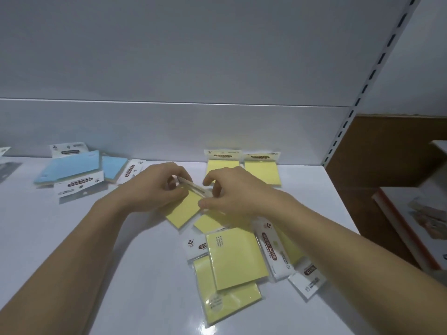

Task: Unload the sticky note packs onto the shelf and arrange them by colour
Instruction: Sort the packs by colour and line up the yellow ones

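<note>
**A:** Where are my hands right now?

**B:** Your left hand (157, 187) and your right hand (232, 194) meet over the middle of the white shelf (96, 262). Both are on 1 yellow sticky note pack (183, 210).

**A:** How do my fingers sit?

**B:** Both sets are curled. Your left fingers and thumb pinch one end of the pack's white header strip (193, 187), and your right thumb and fingertips pinch the other end. The yellow pad hangs toward you, tilted, with its low corner near the shelf. I cannot tell whether it touches.

**A:** And the other packs?

**B:** 2 yellow packs (262, 171) lie side by side at the back panel (169, 68), just behind your right hand. A loose heap of yellow packs (235, 257) lies nearer you, overlapping at odd angles and partly under your right forearm. Another yellow pack (208, 223) shows just below your right hand. The blue packs (70, 168) sit piled well apart on the left, near the back.

**A:** Anything at the edge?

**B:** A slotted upright (377, 68) bounds the shelf on the right.
</note>
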`<state>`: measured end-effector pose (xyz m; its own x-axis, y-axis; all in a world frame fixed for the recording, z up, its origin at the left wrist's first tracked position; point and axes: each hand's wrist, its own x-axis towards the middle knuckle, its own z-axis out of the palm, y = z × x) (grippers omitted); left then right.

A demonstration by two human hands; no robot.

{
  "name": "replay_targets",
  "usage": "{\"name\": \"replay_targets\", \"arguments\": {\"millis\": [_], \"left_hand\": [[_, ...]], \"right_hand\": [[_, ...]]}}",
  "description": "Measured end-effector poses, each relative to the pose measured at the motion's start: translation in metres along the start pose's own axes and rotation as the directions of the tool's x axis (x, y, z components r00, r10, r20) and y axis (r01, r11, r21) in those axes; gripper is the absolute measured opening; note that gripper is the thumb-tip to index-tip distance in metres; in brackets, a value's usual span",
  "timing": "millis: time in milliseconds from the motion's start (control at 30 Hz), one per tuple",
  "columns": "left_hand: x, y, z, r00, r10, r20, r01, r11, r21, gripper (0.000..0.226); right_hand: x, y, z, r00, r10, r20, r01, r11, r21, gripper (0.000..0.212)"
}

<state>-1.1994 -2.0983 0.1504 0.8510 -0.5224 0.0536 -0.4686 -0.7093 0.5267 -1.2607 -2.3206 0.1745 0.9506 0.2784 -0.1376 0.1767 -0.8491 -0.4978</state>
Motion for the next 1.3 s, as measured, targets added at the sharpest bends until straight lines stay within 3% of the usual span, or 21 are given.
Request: {"name": "replay_targets", "arguments": {"millis": [67,100,167,233,333,400,667,767,833,933,1133,1233,1300], "left_hand": [[-0.001,-0.002,0.002,0.999,-0.003,-0.048,0.003,1.000,0.000,0.009],[-0.001,-0.004,0.003,0.997,-0.006,-0.071,0.005,1.000,-0.009,0.010],[-0.001,-0.006,0.001,0.995,-0.004,-0.099,-0.004,0.997,-0.078,0.012],[0.000,-0.006,-0.001,0.994,-0.018,-0.108,-0.010,0.967,-0.254,0.003],[-0.002,-0.004,-0.005,0.995,-0.070,-0.072,0.023,0.859,-0.512,0.033],[-0.001,-0.004,-0.007,0.994,-0.097,-0.055,0.046,0.805,-0.592,0.035],[-0.002,0.003,-0.003,0.984,-0.173,-0.034,0.088,0.652,-0.753,0.010],[0.001,0.007,0.003,0.974,-0.216,-0.076,0.069,0.594,-0.801,0.005],[0.003,0.007,0.007,0.962,-0.259,-0.084,0.066,0.522,-0.850,0.005],[0.006,0.008,0.017,0.941,-0.328,-0.082,0.089,0.473,-0.876,0.016],[0.004,0.019,0.028,0.960,-0.279,0.030,0.182,0.539,-0.822,0.020],[0.004,0.016,0.023,0.950,-0.307,0.050,0.215,0.532,-0.819,0.017],[0.005,0.007,0.013,0.938,-0.345,0.029,0.212,0.504,-0.837,0.014]], "right_hand": [[0.010,-0.004,0.006,0.996,0.014,-0.093,-0.014,1.000,0.000,0.018],[0.014,-0.005,0.007,0.992,0.009,-0.128,-0.006,1.000,0.023,0.014],[0.019,-0.004,0.005,0.981,0.011,-0.193,0.008,0.995,0.098,0.017],[0.021,-0.001,0.000,0.966,0.030,-0.255,0.024,0.978,0.208,0.018],[0.025,0.000,-0.007,0.940,0.057,-0.336,0.056,0.946,0.318,0.020],[0.028,0.001,-0.012,0.928,0.059,-0.369,0.079,0.934,0.349,0.022],[0.029,0.010,-0.028,0.897,0.110,-0.428,0.075,0.917,0.392,0.016],[0.023,0.012,-0.026,0.901,0.244,-0.360,0.043,0.773,0.633,0.011],[0.016,0.014,-0.021,0.925,0.270,-0.266,-0.006,0.712,0.703,0.013],[0.001,0.020,-0.008,0.949,0.252,-0.190,-0.057,0.728,0.684,0.017],[-0.020,0.032,-0.005,0.925,0.349,-0.151,-0.128,0.660,0.741,0.011],[-0.027,0.036,0.002,0.914,0.349,-0.208,-0.164,0.786,0.597,0.010],[-0.037,0.036,0.011,0.950,0.241,-0.197,-0.140,0.897,0.419,0.015]]}}
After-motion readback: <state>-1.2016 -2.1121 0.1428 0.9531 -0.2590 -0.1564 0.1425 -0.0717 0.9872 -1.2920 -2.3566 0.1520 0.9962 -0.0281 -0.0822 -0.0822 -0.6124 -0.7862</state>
